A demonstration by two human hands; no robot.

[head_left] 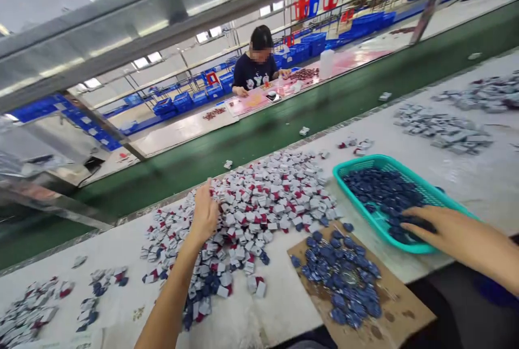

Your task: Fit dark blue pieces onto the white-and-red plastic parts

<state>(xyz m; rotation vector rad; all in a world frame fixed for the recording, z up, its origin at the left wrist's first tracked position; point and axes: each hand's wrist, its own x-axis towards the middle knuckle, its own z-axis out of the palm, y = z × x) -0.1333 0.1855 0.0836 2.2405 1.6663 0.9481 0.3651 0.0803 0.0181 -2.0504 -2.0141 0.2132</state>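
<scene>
My left hand is at the far edge of a large heap of small white and dark red plastic pieces. Its fingers are curled, and whatever they hold is hidden. On the right, my right hand reaches over the near rim of a teal plastic basket. Dark blue pieces fill much of this basket. Some of them show between my right thumb and fingers, which close around them. More shiny dark blue pieces lie on a brown cardboard sheet between my hands.
Beyond the white table runs a green conveyor belt with a few white pieces on it. Across it a co-worker sits at a pink-topped bench. Grey-white piles lie at right, smaller ones at left. A metal beam crosses overhead.
</scene>
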